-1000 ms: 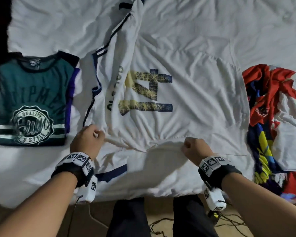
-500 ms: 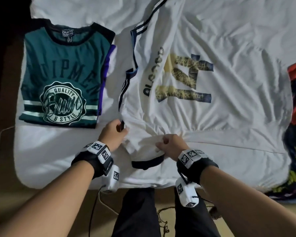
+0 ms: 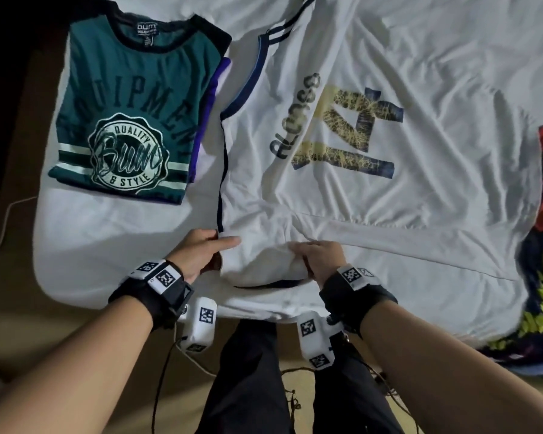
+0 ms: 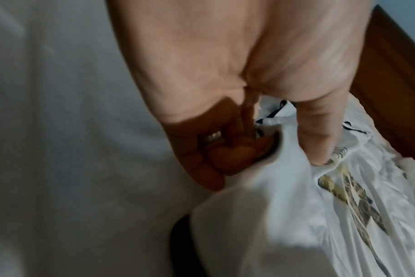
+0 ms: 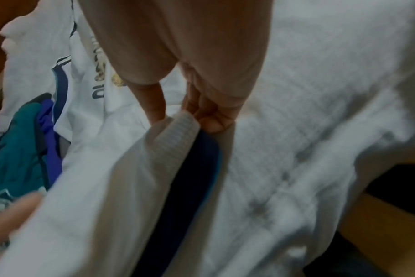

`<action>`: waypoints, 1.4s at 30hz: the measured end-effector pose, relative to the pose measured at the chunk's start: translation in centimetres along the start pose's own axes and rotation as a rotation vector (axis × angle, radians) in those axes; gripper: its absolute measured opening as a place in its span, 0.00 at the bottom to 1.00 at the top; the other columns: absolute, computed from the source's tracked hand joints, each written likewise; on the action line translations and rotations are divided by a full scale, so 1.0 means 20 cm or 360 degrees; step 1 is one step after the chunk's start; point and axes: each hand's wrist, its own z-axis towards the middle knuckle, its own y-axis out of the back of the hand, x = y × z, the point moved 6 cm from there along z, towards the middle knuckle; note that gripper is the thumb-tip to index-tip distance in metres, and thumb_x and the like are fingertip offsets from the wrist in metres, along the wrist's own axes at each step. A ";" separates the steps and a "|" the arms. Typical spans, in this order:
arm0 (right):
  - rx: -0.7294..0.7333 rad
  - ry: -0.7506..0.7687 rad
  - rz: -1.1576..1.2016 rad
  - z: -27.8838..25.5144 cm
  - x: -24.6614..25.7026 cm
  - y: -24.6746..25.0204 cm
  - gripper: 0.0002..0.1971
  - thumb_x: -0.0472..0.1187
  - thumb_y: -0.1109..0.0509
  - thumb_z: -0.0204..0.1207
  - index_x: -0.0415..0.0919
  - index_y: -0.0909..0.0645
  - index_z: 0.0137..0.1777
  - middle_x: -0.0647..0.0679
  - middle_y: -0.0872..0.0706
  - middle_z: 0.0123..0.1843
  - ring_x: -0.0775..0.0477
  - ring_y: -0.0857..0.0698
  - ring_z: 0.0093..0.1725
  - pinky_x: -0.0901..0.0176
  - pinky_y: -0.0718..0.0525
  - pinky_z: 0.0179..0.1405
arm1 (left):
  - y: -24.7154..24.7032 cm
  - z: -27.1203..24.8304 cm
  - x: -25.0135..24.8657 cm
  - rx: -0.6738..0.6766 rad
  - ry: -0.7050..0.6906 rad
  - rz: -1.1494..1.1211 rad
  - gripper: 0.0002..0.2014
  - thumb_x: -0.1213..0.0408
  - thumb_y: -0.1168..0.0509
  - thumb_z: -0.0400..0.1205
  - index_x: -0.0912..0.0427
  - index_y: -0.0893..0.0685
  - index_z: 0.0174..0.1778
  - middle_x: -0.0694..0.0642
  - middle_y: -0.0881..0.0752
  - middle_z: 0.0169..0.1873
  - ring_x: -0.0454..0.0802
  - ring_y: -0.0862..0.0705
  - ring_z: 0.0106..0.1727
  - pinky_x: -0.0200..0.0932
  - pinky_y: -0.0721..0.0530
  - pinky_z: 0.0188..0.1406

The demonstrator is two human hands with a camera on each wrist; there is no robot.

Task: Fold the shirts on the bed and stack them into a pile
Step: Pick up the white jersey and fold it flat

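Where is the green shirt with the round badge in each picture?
Head view: the folded green shirt lies at the upper left on the bed, left of the white jersey.
Left wrist view: not in it.
Right wrist view: a green edge shows at the far left, beside a purple fold.
Shared landmark: the white jersey with its gold number, gripped by the left hand and the right hand.

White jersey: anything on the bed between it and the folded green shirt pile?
Nothing visible. Only a bare strip of bed sheet separates the white jersey from the green shirt. Left hand and right hand both already grip the jersey's near edge.
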 end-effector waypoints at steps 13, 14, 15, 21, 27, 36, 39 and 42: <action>0.0506 0.0029 -0.0081 -0.11 0.00 -0.10 0.17 0.28 0.25 0.73 0.23 0.23 0.59 0.24 0.15 0.51 0.22 0.14 0.50 0.22 0.16 0.55 | 0.08 -0.10 0.12 0.0073 -0.0046 0.0098 0.30 0.46 0.18 0.66 0.59 0.11 0.60 0.55 0.09 0.58 0.52 0.13 0.64 0.51 0.23 0.72; 0.0528 0.0046 -0.0132 -0.11 -0.01 -0.10 0.16 0.27 0.27 0.75 0.24 0.23 0.61 0.24 0.14 0.52 0.21 0.13 0.50 0.24 0.15 0.53 | 0.07 -0.10 0.13 0.0121 -0.0036 0.0296 0.31 0.44 0.17 0.64 0.59 0.11 0.58 0.53 0.08 0.56 0.51 0.12 0.62 0.50 0.22 0.72; 0.0562 0.0068 -0.0225 -0.12 -0.01 -0.10 0.15 0.28 0.27 0.76 0.26 0.23 0.61 0.25 0.12 0.51 0.22 0.12 0.47 0.29 0.12 0.48 | 0.08 -0.10 0.15 0.0134 -0.0030 0.0482 0.26 0.47 0.18 0.68 0.59 0.10 0.56 0.53 0.07 0.52 0.52 0.11 0.59 0.52 0.19 0.70; 0.0556 0.0300 -0.1309 -0.10 0.02 -0.08 0.06 0.40 0.26 0.77 0.40 0.18 0.49 0.47 0.11 0.31 0.56 0.16 0.20 0.63 0.21 0.21 | 0.12 -0.11 0.14 -0.0053 0.0028 0.1307 0.16 0.57 0.24 0.80 0.61 0.21 0.34 0.54 0.14 0.26 0.54 0.11 0.26 0.42 0.18 0.26; 0.0309 0.0511 -0.1661 -0.04 0.28 -0.01 0.17 0.51 0.28 0.77 0.36 0.16 0.36 0.45 0.16 0.27 0.49 0.17 0.27 0.57 0.18 0.29 | 0.16 -0.01 -0.12 -0.0066 0.0203 0.1605 0.21 0.45 0.31 0.76 0.62 0.12 0.34 0.57 0.09 0.30 0.58 0.10 0.33 0.49 0.10 0.40; -0.0143 0.1052 -0.1613 0.23 1.05 -0.04 0.14 0.43 0.31 0.76 0.43 0.26 0.30 0.45 0.20 0.30 0.43 0.22 0.33 0.58 0.27 0.29 | 0.10 0.33 -0.76 -0.0721 -0.0418 0.1208 0.18 0.51 0.31 0.80 0.61 0.17 0.59 0.61 0.14 0.57 0.62 0.17 0.59 0.46 0.25 0.49; -0.0225 0.1230 -0.1706 0.33 1.34 -0.13 0.06 0.44 0.34 0.79 0.45 0.18 0.44 0.45 0.14 0.40 0.41 0.18 0.40 0.57 0.21 0.38 | 0.10 0.48 -0.85 -0.0742 -0.0384 0.1021 0.15 0.52 0.33 0.80 0.62 0.18 0.52 0.65 0.14 0.53 0.64 0.18 0.57 0.47 0.27 0.47; -0.0271 0.1215 -0.1794 0.46 1.58 -0.21 0.13 0.42 0.40 0.82 0.51 0.20 0.63 0.46 0.15 0.50 0.42 0.17 0.45 0.57 0.22 0.42 | 0.10 0.59 -0.87 -0.0667 -0.0385 0.0847 0.13 0.51 0.32 0.80 0.58 0.22 0.42 0.58 0.17 0.41 0.61 0.18 0.48 0.45 0.28 0.43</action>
